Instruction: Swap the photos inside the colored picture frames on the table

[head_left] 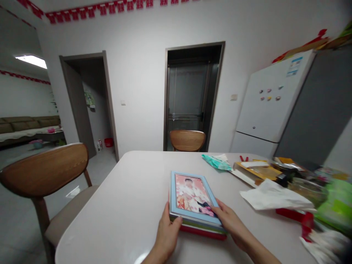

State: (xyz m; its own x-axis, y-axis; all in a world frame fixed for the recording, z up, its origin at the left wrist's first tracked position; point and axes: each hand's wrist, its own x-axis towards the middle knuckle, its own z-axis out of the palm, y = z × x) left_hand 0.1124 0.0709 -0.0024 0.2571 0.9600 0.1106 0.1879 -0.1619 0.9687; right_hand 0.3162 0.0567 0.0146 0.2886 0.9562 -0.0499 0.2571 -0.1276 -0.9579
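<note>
A stack of picture frames [203, 221] lies near the front of the white table. The top one has a light blue border [172, 190] around a pink photo [189, 194]; green and red edges show beneath it. My left hand [168, 231] grips the near left corner of the stack, its thumb at the front edge. On the right side, my right hand [228, 220] is closed round the edge with its thumb on top of the blue border. The fingers under the stack are hidden.
Along the table's [115, 205] right side lie white tissue paper [275, 196], a teal packet [217, 162], a yellow-brown box [255, 170], a glass container [308, 189] and a green bag [335, 205]. Wooden chairs stand at the left [49, 168] and far side [187, 140]. A white fridge [266, 113] is behind.
</note>
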